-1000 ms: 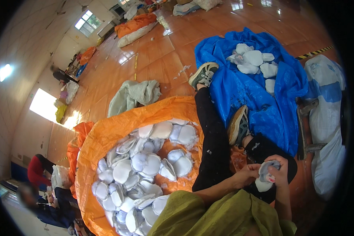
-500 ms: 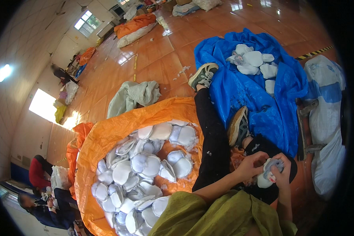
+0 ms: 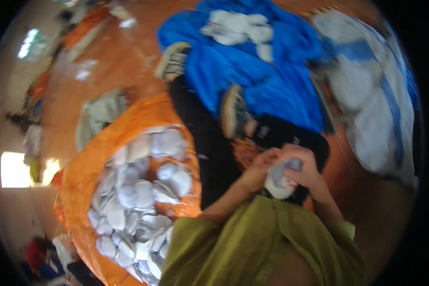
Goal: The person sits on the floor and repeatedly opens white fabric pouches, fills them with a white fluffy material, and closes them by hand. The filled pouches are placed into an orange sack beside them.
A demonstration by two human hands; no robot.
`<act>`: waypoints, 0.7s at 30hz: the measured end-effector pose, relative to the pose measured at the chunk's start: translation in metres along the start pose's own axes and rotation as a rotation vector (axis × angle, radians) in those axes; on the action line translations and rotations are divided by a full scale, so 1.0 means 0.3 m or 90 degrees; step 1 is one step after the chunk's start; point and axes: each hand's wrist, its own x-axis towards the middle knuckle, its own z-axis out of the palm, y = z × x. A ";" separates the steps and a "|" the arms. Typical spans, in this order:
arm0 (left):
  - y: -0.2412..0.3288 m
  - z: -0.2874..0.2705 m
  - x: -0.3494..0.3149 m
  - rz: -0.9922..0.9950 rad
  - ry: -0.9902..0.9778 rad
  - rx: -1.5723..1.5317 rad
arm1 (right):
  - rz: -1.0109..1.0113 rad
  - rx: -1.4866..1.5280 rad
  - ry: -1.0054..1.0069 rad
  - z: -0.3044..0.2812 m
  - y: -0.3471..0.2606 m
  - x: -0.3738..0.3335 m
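Note:
Over my right thigh, my right hand (image 3: pixel 304 166) grips a rounded white padded piece (image 3: pixel 277 185) with a grey fluffy patch and a small reddish mark. The thumb presses on its face. My left hand (image 3: pixel 258 168) is closed at the piece's upper left edge, its fingertips close to my right fingers; blur hides the exact grip. To the left, an opened orange sack (image 3: pixel 81 190) holds many similar white and pale grey pieces (image 3: pixel 136 194). A blue sheet (image 3: pixel 281 90) beyond my feet carries a small heap of white pieces (image 3: pixel 236 27).
My outstretched black-trousered leg (image 3: pixel 200 138) lies between the orange sack and the blue sheet. Large white sacks with blue bands (image 3: pixel 367 109) stand at the right. A grey-green cloth (image 3: pixel 102 114) lies on the reddish tiled floor. Another person in red (image 3: pixel 37 255) is at the lower left.
The view has swung to the right, so everything sits further left and higher, and is blurred. My right hand has come further over the top of the padded piece, nearer my left.

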 end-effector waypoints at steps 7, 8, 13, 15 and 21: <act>-0.006 0.053 -0.016 0.032 0.113 0.000 | 0.094 0.323 0.134 0.002 0.141 -0.086; 0.006 0.066 -0.008 0.050 0.130 0.023 | 0.123 0.339 0.173 0.004 0.151 -0.100; 0.034 0.033 -0.019 0.107 0.126 0.035 | 0.172 0.149 0.197 -0.002 0.093 -0.076; 0.038 0.047 -0.008 0.112 0.171 0.105 | 0.242 0.090 0.193 -0.014 0.085 -0.073; 0.020 0.078 -0.003 0.308 0.248 0.682 | 0.326 0.008 0.351 0.015 0.110 -0.071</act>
